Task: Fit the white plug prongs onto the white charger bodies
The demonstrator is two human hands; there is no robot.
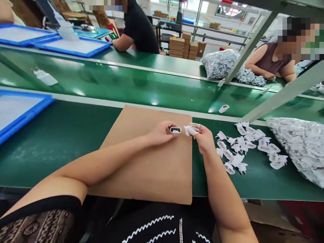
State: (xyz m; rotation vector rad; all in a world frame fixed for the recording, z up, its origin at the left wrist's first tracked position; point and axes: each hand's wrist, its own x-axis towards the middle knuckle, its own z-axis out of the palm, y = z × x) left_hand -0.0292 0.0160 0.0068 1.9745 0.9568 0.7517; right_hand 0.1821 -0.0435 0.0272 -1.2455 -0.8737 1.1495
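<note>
My left hand (162, 133) is closed around a white charger housing (175, 130), whose open end faces right and shows a circuit board inside. Just to its right, my right hand (204, 136) pinches a white plug cap (190, 130) with pins, a small gap away from the housing. Both hands are above a brown cardboard sheet (152, 162) on the green bench. Right of my right hand lies a loose pile of white plug caps (238, 145), several with their pins showing.
A clear bag of white parts (303, 148) stands at the right. A slanted metal post (280, 89) rises near the pile. Beyond the bench runs a green conveyor belt (141, 84) carrying a charger (45, 77) and another housing (224, 108). Blue-rimmed trays (25, 125) sit left; two people work opposite.
</note>
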